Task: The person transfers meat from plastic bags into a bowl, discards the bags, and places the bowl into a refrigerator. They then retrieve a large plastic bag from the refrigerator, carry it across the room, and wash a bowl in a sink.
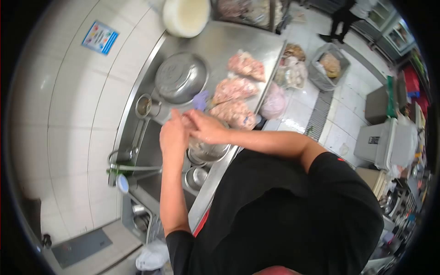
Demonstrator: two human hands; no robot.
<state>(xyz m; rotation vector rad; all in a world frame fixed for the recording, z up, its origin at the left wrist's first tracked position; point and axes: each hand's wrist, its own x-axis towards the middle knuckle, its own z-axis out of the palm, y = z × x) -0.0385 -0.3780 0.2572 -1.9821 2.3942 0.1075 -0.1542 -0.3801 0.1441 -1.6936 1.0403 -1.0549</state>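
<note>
My left hand (174,131) and my right hand (206,127) meet over the sink's edge, above a metal bowl (208,150). Their fingers are closed together around something small and pinkish that is mostly hidden. Just beyond them lies a purple cloth or glove (200,100). Three bags of pink, meat-like pieces (233,113) rest in a row on the steel counter (220,43), to the right of the hands. An upturned metal basin (181,78) stands farther back on the counter.
A faucet (133,151) rises on the left by the sink (149,137). Smaller metal bowls (196,178) sit inside. A white bucket (186,18) stands at the back. On the floor at right are bags and a lined bin (329,66); a person (346,20) stands beyond.
</note>
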